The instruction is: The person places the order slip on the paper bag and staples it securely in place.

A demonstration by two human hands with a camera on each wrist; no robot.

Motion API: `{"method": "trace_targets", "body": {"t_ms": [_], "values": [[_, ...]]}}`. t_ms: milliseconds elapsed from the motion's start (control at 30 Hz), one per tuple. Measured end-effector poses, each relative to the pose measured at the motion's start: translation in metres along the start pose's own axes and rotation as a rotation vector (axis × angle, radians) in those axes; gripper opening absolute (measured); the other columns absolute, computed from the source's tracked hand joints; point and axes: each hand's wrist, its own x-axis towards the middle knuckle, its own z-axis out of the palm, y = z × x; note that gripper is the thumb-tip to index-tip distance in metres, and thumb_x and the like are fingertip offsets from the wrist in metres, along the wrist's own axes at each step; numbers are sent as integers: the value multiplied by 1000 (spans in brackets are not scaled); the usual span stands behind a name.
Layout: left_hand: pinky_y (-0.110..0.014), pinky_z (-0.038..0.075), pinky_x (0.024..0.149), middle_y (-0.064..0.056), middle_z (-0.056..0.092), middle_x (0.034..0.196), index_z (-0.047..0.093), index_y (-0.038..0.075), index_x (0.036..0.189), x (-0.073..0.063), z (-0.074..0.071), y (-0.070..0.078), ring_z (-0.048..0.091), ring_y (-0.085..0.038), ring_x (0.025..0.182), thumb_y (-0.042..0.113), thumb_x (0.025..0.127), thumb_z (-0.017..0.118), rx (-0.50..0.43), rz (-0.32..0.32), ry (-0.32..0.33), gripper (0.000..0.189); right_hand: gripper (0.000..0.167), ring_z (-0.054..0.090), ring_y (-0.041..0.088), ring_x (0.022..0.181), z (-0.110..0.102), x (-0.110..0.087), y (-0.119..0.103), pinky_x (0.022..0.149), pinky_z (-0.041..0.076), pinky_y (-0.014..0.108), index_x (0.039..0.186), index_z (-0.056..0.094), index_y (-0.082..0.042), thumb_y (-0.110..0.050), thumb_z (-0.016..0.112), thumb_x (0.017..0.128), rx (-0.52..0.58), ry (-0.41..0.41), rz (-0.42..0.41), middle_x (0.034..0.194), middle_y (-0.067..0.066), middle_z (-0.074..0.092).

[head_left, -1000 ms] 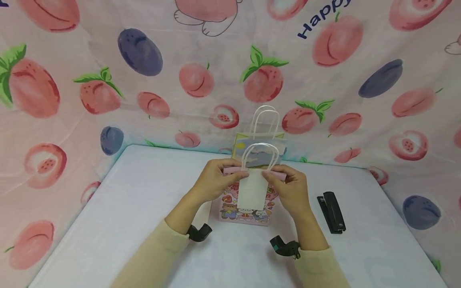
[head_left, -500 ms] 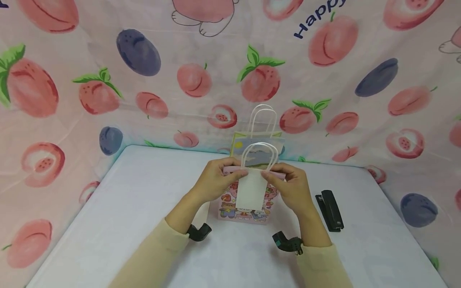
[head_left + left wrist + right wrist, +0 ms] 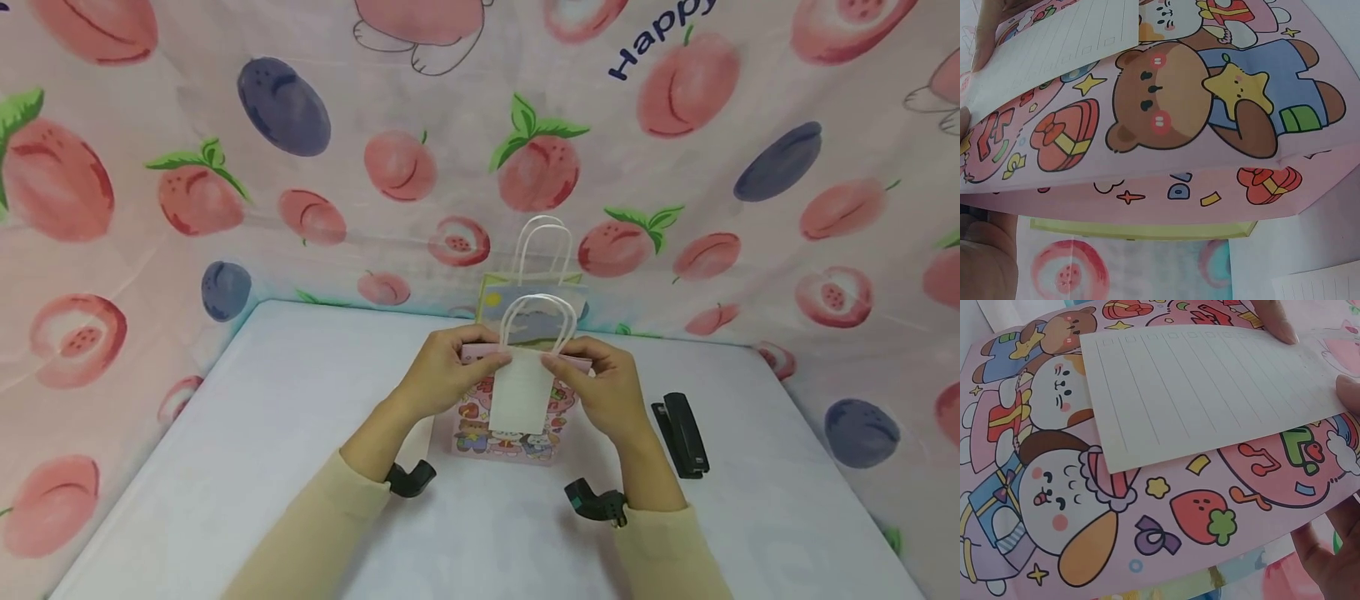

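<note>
A pink paper gift bag printed with cartoon animals stands upright in the middle of the table, its white handles raised. Against its upper front lies a lined white paper slip. My left hand pinches the slip's top left corner and the bag's rim, thumb in front. At the other corner my right hand holds slip and rim the same way. The right wrist view shows the ruled lines and small boxes on the slip. Behind the bag, the other fingers are largely hidden.
Another gift bag, blue-grey with green edges and white handles, stands behind the pink one. A black stapler lies to the right. More lined paper lies on the table at the left, partly hidden by my wrist. A fruit-print cloth hangs behind.
The head view has shifted slightly, so the stapler and bags appear a little further left. Both hands keep the same hold on the slip and bag.
</note>
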Motion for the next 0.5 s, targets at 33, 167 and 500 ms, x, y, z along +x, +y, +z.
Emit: {"method": "trace_targets", "body": {"t_ms": [33,167,500], "values": [[-27,59,66,-4,74,96,75,13,102,0,0,0,67,-13,76,21,98,74,0,3,2,9,6,65,12,92,0,0,0,76,59,25,98,76,1,-1,76,92,3,0,-6,93,0,76],[-28,60,66,-5,74,97,75,12,101,0,-1,-1,67,-14,76,19,97,75,-4,23,9,8,5,65,13,92,0,1,0,78,58,25,97,75,2,-1,75,93,12,-6,-12,93,1,76],[-30,62,66,-7,77,98,78,10,101,0,1,-1,70,-14,75,18,96,77,-22,39,34,9,7,66,13,96,-2,0,0,80,58,26,98,75,2,-1,75,92,1,-13,10,93,-6,75]]}}
